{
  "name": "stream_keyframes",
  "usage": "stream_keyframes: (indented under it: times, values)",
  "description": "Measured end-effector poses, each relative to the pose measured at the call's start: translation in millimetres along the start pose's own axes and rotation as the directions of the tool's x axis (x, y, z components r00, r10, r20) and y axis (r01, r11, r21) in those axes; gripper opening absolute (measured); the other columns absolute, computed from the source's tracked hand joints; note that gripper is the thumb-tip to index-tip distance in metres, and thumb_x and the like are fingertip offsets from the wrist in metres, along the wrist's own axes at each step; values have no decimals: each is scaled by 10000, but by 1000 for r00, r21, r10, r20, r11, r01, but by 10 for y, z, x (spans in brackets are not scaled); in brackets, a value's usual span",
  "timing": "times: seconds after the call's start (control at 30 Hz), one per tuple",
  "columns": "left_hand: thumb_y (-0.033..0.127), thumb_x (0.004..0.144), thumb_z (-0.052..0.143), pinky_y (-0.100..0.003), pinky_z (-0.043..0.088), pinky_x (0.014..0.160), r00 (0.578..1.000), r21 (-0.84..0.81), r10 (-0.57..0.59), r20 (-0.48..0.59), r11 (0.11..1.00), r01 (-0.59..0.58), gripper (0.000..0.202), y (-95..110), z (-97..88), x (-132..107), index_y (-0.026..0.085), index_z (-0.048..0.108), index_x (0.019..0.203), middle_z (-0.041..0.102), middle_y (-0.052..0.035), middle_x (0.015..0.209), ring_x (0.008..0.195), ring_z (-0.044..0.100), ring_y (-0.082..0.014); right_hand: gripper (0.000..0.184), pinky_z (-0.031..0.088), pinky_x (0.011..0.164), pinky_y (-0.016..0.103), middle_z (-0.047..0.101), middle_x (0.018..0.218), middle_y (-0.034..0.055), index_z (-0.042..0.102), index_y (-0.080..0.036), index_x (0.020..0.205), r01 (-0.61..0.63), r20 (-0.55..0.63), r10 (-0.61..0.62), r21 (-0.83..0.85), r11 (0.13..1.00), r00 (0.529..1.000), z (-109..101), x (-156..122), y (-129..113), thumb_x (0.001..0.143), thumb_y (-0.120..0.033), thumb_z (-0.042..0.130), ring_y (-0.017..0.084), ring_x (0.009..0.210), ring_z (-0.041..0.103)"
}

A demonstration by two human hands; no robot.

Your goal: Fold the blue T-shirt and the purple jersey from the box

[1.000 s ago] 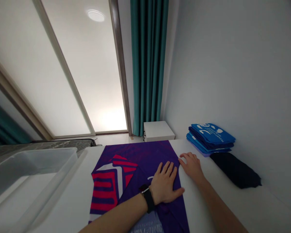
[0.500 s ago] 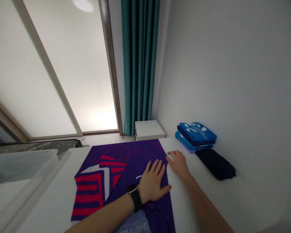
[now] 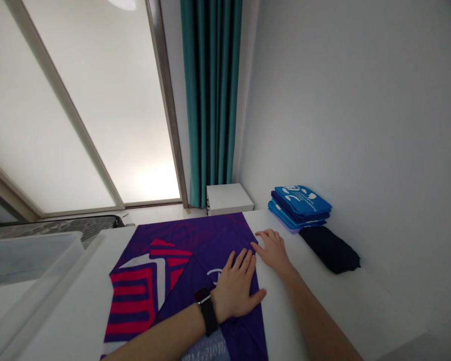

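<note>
A purple shirt [image 3: 221,233] with red stripes, a white band and white print lies spread on the white table, part of it folded over itself. My left hand [image 3: 235,286], with a black watch on its wrist, rests flat on the shirt's right part, fingers stretched out. It partly covers a round white logo. At the shirt's right edge, my right hand [image 3: 273,249] lies on the table with its fingers slightly bent and apart. Its thumb and index tips touch or nearly touch the fabric edge. Grey-blue printed cloth [image 3: 206,349] shows under my left forearm.
A stack of folded blue clothes [image 3: 300,205] stands by the wall, with a dark folded cloth [image 3: 329,249] in front. To the left is a translucent plastic bin [image 3: 33,255]. Beyond the table [image 3: 296,311] stand a white cabinet [image 3: 229,198] and a teal curtain [image 3: 212,100].
The view has shifted slightly, so things sit a little further left. My left hand has slid slightly off the round white logo, showing more of it. My right hand stays by the shirt's edge.
</note>
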State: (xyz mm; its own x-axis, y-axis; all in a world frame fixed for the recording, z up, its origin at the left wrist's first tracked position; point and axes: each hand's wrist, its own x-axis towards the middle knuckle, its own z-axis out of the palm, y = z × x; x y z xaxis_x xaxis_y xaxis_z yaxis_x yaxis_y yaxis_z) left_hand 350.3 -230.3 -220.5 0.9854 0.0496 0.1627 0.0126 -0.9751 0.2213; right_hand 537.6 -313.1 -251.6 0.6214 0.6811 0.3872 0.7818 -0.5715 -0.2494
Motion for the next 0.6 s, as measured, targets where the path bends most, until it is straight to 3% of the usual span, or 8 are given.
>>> stream_keyframes:
  times: [0.27, 0.6]
  values:
    - [625, 955, 270, -482, 154, 1198, 995, -40, 58, 83, 998, -55, 752, 188, -110, -255, 126, 284, 1517, 241, -141, 1586, 1475, 186, -284, 295, 361, 893, 396, 588, 1082, 71, 637, -252, 1118, -8, 9, 8, -8, 1000, 1000, -6, 2, 1, 882, -421, 585, 259, 1046, 509]
    - [649, 903, 415, -467, 71, 1212, 981, -93, 150, 121, 986, -139, 850, 324, -115, -543, 146, 181, 1546, 106, -110, 1620, 1492, 69, -292, 290, 382, 885, 418, 596, 1079, 81, 645, -238, 1099, -3, -1, 3, -2, 1000, 1000, -22, -10, -22, 888, -423, 571, 277, 1037, 512]
